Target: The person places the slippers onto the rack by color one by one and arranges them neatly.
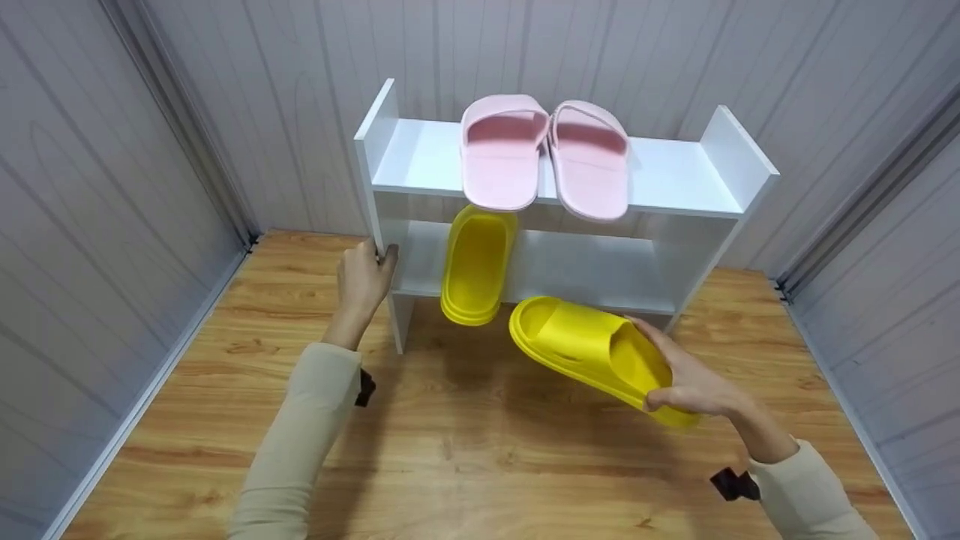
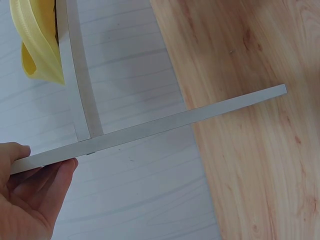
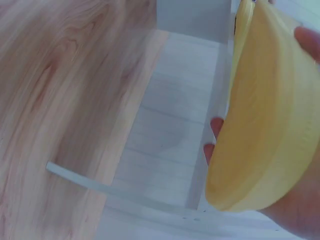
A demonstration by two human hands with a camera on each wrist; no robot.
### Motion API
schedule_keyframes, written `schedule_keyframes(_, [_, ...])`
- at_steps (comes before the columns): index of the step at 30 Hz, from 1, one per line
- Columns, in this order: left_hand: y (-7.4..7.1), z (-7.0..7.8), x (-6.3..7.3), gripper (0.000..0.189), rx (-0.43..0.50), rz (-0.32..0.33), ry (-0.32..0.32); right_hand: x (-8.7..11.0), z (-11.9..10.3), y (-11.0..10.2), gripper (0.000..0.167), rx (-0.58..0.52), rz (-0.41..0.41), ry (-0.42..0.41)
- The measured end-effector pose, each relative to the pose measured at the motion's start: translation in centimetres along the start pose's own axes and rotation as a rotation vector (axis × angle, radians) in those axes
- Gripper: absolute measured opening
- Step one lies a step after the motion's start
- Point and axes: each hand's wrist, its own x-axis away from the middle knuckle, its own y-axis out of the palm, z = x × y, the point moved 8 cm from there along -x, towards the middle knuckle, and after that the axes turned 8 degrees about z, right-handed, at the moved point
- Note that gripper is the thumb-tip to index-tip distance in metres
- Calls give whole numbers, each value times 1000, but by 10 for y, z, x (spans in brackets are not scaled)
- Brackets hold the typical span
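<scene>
My left hand (image 1: 365, 276) grips the left side panel of a white shoe rack (image 1: 739, 161), its thumb on the inner face; the left wrist view shows the panel edge (image 2: 145, 129) between thumb and fingers. In my right hand (image 1: 694, 379) is a yellow slipper (image 1: 577, 341), held by its heel end, tilted, in front of the lower shelf. The right wrist view has the slipper's sole (image 3: 265, 125) close up, with fingertips showing past its edge. Another yellow slipper (image 1: 477, 270) lies on the lower shelf at the left, its front part hidden under the top shelf.
Two pink slippers (image 1: 501, 171) sit side by side on the top shelf, heels over its front edge. The lower shelf (image 1: 585, 270) extends right of the yellow slipper. Wood-look floor (image 1: 450, 465) lies in front, and panelled walls (image 1: 90, 247) stand at the back and both sides.
</scene>
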Motion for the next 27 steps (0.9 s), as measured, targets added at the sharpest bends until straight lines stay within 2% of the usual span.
schedule_keyframes(7, [-1,1,1,23,8,1,-1,-6,-1,-8,101,38,153,-1])
schedule_keyframes(12, [0,0,1,23,-8,-11,-6,-12,-2,-13,102,41,252,-35])
schedule_keyframes(19, [1,0,0,23,4,-17,-10,-23,0,-16,102,44,368,-14])
schedule_keyframes(23, [1,0,0,24,4,-18,-17,-30,-1,-17,97,67,429,-35])
schedule_keyframes(27, [0,-1,0,23,1,-9,-17,-37,-5,-16,88,79,466,-103])
